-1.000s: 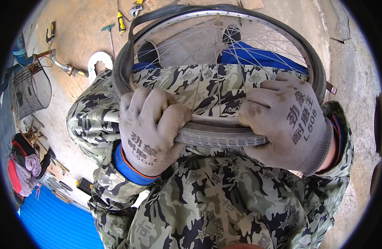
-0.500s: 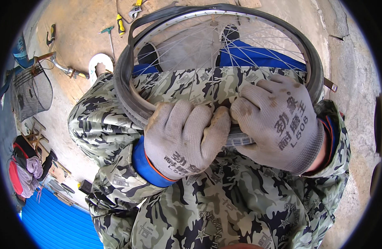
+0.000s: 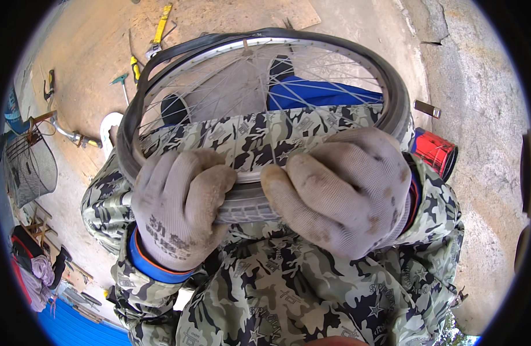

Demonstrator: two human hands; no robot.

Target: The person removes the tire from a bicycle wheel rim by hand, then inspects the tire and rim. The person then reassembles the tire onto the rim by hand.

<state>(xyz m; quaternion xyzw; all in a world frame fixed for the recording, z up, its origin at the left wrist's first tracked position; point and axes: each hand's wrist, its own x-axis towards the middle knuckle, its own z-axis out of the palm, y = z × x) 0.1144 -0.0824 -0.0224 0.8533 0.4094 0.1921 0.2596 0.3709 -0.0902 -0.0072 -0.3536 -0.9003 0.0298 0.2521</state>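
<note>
A spoked bicycle wheel rests across my lap, its near edge toward my belly. Its black tire (image 3: 245,211) shows tread between my hands, just below the silver rim (image 3: 249,177). My left hand (image 3: 182,205), in a dirty grey knit glove, is closed over tire and rim on the near left. Farther right, my right hand (image 3: 343,196), gloved alike, grips the same near stretch with its thumb along the rim edge. A loose dark rubber band, apparently the inner tube (image 3: 139,106), lies over the wheel's far left side. My fingertips are partly hidden under the tire.
On the floor at the far left lie an adjustable wrench (image 3: 156,47), a yellow-handled tool (image 3: 135,70) and a green T-handled tool (image 3: 120,79). A wire basket (image 3: 32,167) stands left. To the right are a red container (image 3: 436,151) and a small metal-ended object (image 3: 427,109).
My hands have moved apart, uncovering more tire and rim between them. The right hand has rolled over, its back now turned away. The wheel sits farther left and lower in view.
</note>
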